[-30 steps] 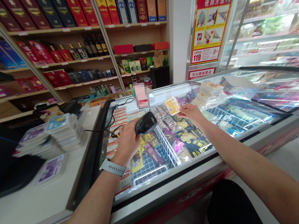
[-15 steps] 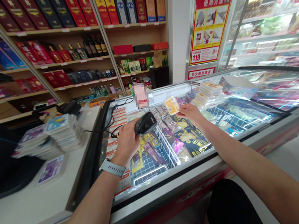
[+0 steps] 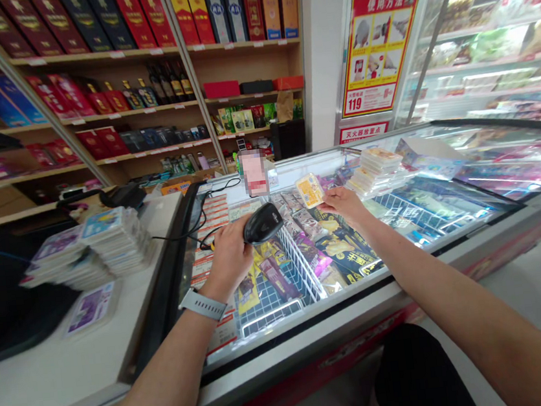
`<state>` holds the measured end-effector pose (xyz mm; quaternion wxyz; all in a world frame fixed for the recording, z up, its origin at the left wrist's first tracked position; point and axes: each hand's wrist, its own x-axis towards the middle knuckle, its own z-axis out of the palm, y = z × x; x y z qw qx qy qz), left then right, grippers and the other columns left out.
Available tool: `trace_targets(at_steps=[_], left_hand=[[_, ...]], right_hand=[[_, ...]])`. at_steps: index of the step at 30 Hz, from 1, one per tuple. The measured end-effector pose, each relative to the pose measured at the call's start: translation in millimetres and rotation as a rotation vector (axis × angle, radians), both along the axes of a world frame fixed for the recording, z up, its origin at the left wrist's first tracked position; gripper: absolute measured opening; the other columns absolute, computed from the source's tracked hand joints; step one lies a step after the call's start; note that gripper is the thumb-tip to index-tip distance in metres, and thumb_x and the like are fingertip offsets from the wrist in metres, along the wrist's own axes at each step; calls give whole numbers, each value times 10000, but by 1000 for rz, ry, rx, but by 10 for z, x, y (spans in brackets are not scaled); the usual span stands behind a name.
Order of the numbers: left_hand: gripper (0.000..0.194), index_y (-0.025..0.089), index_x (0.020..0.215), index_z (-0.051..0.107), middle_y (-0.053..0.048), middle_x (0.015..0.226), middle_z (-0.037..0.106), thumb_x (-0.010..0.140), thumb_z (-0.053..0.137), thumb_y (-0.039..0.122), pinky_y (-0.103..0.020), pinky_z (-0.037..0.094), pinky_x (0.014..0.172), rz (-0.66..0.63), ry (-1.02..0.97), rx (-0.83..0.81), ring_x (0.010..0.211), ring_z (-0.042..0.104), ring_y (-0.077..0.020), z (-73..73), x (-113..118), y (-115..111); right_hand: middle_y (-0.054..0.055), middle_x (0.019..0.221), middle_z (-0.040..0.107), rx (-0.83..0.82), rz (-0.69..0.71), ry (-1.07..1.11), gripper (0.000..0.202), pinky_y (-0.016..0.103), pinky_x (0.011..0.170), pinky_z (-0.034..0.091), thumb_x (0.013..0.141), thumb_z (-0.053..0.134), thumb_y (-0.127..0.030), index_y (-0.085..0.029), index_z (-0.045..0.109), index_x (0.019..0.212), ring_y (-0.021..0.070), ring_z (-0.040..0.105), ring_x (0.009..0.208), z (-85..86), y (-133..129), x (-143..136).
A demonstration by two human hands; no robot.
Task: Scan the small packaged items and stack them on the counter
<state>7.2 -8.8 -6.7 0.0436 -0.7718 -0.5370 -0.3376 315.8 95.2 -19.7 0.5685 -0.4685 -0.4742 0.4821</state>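
My left hand [image 3: 230, 253], with a grey watch band at the wrist, is wrapped round the handle of a black barcode scanner [image 3: 263, 223]. The scanner's head points right, above the glass top of the freezer [image 3: 247, 344]. Between thumb and fingers, my right hand [image 3: 346, 206] pinches the edge of a small flat pack with a yellow and white label [image 3: 310, 190]. The pack is tilted with its label up, a short way right of the scanner and apart from it. A black cable [image 3: 200, 227] runs across the freezer's left side.
Stacked packs [image 3: 113, 237] and a single purple-labelled pack [image 3: 91, 308] lie on the white counter [image 3: 38, 392] at left. Another stack of packs [image 3: 376, 168] stands on the freezer glass. Shelves [image 3: 143, 110] of boxes and bottles line the back. A poster [image 3: 381, 40] hangs right.
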Motion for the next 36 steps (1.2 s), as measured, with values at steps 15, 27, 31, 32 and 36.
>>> trace_targets(at_steps=[15,27,31,32,36], left_hand=[[600,164,1353,587,-130,1329,704,773,486,51,-486,446,1103,18,1,-4,1267,631,-300,3,8,-2],[595,176,1354,591,-126,1323,703,779,491,60,-497,446,1108,30,1,-17,1261,630,-312,20,12,-16],[595,173,1352,592,-127,1322,701,775,498,65,-495,446,1112,29,8,-16,1262,627,-314,17,10,-15],[594,169,1353,591,-129,1320,701,775,498,66,-494,446,1112,30,9,-14,1263,626,-314,15,8,-13],[587,160,1349,589,-136,1318,701,777,496,64,-492,452,1102,34,8,-8,1264,625,-314,7,1,-7]], right_hand=[[19,743,754,0,0,-10,132,373,906,656,850,769,-100,-160,652,857,128,747,685,-4,-4,0],[28,753,756,1,7,-4,154,346,877,660,829,810,-117,-161,664,852,135,754,688,14,-20,3],[24,752,755,-16,-7,-1,140,352,879,662,847,769,-76,-162,659,834,128,746,672,43,-46,-18],[19,744,752,-22,-12,-1,140,352,878,662,853,754,-66,-163,656,830,124,742,668,49,-51,-24],[6,723,745,-18,-19,12,147,354,878,664,863,718,-45,-168,646,829,120,739,666,50,-56,-32]])
